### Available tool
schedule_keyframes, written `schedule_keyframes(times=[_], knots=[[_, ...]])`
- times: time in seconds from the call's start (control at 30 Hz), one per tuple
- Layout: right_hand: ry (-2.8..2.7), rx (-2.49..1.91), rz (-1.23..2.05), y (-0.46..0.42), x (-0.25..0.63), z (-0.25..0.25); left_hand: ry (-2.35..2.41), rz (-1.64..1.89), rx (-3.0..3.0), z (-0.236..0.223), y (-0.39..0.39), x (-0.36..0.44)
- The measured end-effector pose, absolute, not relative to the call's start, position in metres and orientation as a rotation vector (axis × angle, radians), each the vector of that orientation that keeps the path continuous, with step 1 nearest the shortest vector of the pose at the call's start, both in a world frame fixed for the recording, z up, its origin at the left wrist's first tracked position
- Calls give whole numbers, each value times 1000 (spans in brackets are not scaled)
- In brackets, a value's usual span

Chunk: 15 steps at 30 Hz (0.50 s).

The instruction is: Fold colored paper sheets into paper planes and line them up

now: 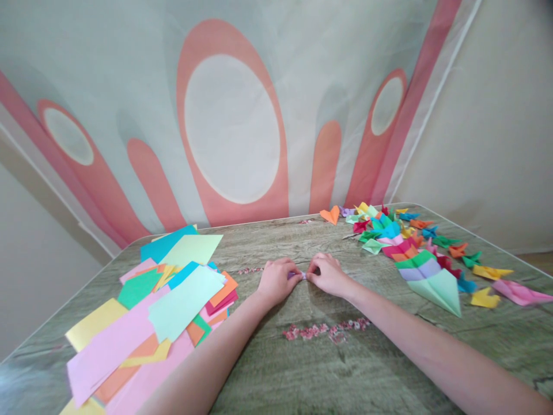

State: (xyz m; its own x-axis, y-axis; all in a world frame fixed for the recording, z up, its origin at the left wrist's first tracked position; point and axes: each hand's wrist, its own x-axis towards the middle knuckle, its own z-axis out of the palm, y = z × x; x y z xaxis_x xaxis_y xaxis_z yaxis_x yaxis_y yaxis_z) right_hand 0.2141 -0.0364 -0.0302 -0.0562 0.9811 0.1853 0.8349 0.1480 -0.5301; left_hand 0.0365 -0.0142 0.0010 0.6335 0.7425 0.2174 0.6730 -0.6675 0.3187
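Near the middle of the table, both hands meet over a small piece of purple paper (303, 276). My left hand (279, 278) pinches its left end between thumb and fingers. At the other end my right hand (327, 273) pinches the paper as well. Most of the paper is covered by the fingers, so its folds cannot be made out. Pink flower patterns (309, 331) show on the wood-look tabletop (276, 369) in front of the hands.
Loose sheets of coloured paper (185, 302) are heaped on the left. Along the right lie many folded paper shapes (447, 242), among them a mint-green paper plane (438, 291) and an orange heart (330, 215). A pink and grey hanging sheet (298, 86) stands behind the table.
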Motion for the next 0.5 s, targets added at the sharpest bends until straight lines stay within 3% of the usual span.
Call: schedule_keyframes(times=[0.5], knots=[[-2148, -1477, 594, -17, 244, -26, 1172, 469, 2627, 1, -13, 36]])
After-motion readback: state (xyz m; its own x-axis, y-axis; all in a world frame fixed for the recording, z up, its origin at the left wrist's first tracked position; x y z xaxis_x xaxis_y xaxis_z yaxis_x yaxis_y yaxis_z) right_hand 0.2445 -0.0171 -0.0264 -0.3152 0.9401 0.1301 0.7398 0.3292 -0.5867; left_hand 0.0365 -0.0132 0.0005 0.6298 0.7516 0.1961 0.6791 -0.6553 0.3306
